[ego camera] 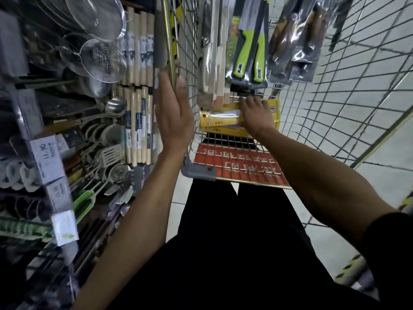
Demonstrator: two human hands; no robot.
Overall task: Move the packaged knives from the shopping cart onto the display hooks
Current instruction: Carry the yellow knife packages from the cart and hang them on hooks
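Your right hand (257,115) reaches into the cart (169,41), fingers curled over the far edge of the yellow knife packs (220,123) lying flat at its near end. Your left hand (173,113) lies along the cart's left rail, fingers nearly straight, the rail between thumb and fingers. Green-handled knives (248,52) lean farther inside.

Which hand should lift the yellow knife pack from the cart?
Right: the right hand lies on the yellow knife pack inside the cart; the left hand rests against the cart rail.
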